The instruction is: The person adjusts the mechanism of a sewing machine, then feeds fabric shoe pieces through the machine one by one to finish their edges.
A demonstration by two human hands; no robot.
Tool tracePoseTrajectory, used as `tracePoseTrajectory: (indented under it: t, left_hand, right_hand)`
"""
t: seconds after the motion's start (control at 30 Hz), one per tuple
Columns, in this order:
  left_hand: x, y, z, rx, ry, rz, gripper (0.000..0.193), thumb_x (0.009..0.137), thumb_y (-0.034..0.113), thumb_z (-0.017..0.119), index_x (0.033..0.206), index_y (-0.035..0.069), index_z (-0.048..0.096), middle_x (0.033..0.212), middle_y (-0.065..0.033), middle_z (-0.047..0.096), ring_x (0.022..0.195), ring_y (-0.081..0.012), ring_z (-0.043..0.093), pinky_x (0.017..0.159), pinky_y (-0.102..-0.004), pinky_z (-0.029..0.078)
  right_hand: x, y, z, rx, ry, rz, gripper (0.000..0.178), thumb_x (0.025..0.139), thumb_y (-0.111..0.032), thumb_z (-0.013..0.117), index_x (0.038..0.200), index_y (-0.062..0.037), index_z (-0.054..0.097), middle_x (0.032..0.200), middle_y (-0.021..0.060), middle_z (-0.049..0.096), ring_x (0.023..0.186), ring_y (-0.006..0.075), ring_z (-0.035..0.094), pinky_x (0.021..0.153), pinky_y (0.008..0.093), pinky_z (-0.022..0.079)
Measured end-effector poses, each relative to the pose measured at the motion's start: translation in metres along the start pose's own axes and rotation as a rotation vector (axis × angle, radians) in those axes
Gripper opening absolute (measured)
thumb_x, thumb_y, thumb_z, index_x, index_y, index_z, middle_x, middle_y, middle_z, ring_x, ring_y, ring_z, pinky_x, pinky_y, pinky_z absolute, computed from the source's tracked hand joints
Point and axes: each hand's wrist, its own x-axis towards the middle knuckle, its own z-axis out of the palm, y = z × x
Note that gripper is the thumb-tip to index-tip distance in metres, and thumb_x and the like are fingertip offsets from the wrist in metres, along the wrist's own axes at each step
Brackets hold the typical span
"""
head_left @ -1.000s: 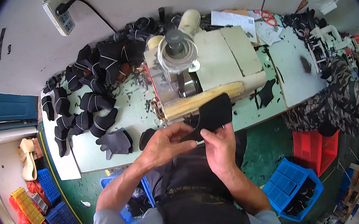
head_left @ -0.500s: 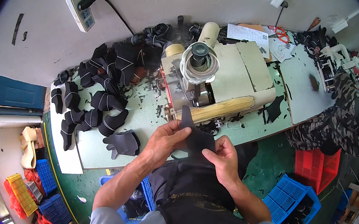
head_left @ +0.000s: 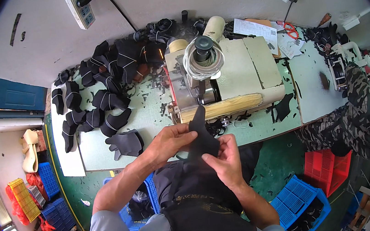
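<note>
Between my hands, just in front of the leather skiving or sewing-type machine (head_left: 235, 70), is a black cut piece of flat material (head_left: 202, 136) with a narrow tongue pointing up. My left hand (head_left: 175, 140) pinches its left edge, thumb on top. Its lower right edge is gripped by my right hand (head_left: 225, 159), thumb lying on the face. The tongue's tip reaches the wooden bar (head_left: 221, 108) along the machine's front; whether it touches cannot be told. On the table to the left lies a small stack of similar black pieces (head_left: 125, 144).
Tied black bundles (head_left: 111, 101) crowd the table's left side. Papers (head_left: 255, 30) and red-handled scissors (head_left: 291, 30) lie at the back right. A blue crate (head_left: 299, 203) and a red crate (head_left: 328, 169) stand on the floor, near a person in camouflage clothing (head_left: 351, 118).
The black piece has shifted slightly and tilts more to the right at its tip. My right hand has moved a little up and left; both hands keep their hold.
</note>
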Motion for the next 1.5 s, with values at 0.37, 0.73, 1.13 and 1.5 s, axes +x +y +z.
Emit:
tracePoseTrajectory:
  t: [0.37, 0.73, 1.13, 1.5]
  left_hand:
    - [0.019, 0.025, -0.023, 0.570, 0.150, 0.144, 0.029, 0.095, 0.022, 0.072, 0.113, -0.001, 0.071, 0.089, -0.0010, 0.072, 0.080, -0.0063, 0.062, 0.071, -0.0246, 0.050]
    - [0.048, 0.043, -0.038, 0.825, 0.463, 0.175, 0.037, 0.086, 0.037, 0.075, 0.103, 0.004, 0.079, 0.091, -0.0141, 0.077, 0.082, -0.0232, 0.073, 0.079, -0.0347, 0.055]
    - [0.076, 0.072, -0.022, 1.191, 0.502, 0.140, 0.033, 0.085, 0.041, 0.073, 0.100, 0.012, 0.080, 0.089, -0.0155, 0.075, 0.085, -0.0322, 0.072, 0.083, -0.0420, 0.056]
    - [-0.003, 0.009, 0.032, 0.875, 0.415, 1.105, 0.075, 0.062, 0.014, 0.093, 0.130, 0.005, 0.061, 0.134, -0.0182, 0.056, 0.119, -0.0371, 0.055, 0.098, -0.0461, 0.048]
  right_hand:
    - [0.059, -0.028, -0.003, -0.335, -0.018, -0.059, 0.024, 0.097, -0.004, 0.065, 0.118, 0.0007, 0.054, 0.090, 0.0067, 0.066, 0.070, 0.0098, 0.064, 0.064, 0.0248, 0.055]
    - [0.109, -0.047, -0.027, -1.005, 0.103, -0.329, 0.022, 0.088, -0.008, 0.072, 0.109, -0.0041, 0.066, 0.095, 0.0097, 0.071, 0.087, 0.0268, 0.065, 0.079, 0.0369, 0.052]
    - [0.134, -0.073, -0.020, -1.352, -0.167, -0.592, 0.041, 0.078, -0.004, 0.077, 0.117, -0.0039, 0.063, 0.107, 0.0130, 0.065, 0.099, 0.0346, 0.057, 0.090, 0.0455, 0.046]
    - [0.041, -0.117, -0.031, -1.250, -0.174, -1.041, 0.013, 0.076, 0.000, 0.072, 0.084, -0.0084, 0.067, 0.087, 0.0035, 0.065, 0.094, 0.0269, 0.061, 0.097, 0.0483, 0.050]
